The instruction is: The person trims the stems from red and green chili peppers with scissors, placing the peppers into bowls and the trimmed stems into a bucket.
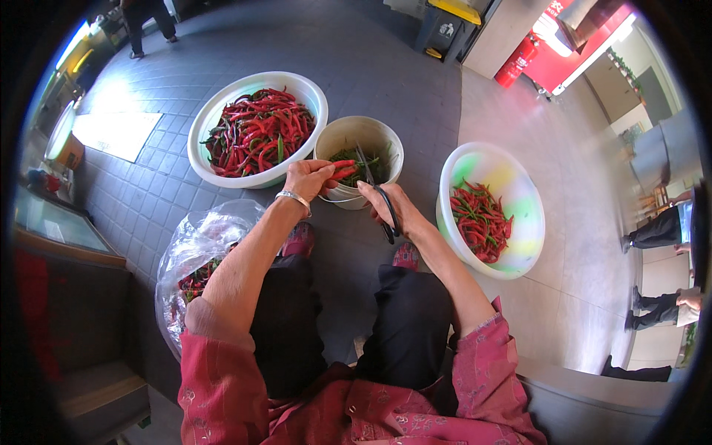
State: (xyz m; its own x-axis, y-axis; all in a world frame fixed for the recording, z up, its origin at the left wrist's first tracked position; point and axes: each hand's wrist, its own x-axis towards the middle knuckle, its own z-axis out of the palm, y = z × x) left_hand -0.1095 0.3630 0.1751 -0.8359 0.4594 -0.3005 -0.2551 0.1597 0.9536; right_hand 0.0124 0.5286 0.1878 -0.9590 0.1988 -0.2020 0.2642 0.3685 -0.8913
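Note:
My left hand pinches red chili peppers over a white bucket, their stem ends pointing right. Black-handled scissors are in my right hand, with the blades spread around the stem end. Cut green stems lie inside the bucket. Beyond my left hand stands a white basin heaped with red and some green chilies. To the right of my right hand a second white basin holds a smaller pile of red chilies.
A clear plastic bag with more chilies sits beside my left leg. A pedal bin with yellow lid and a fire extinguisher stand farther off. People's legs show at top left, others at the right edge. A glass-topped case is at left.

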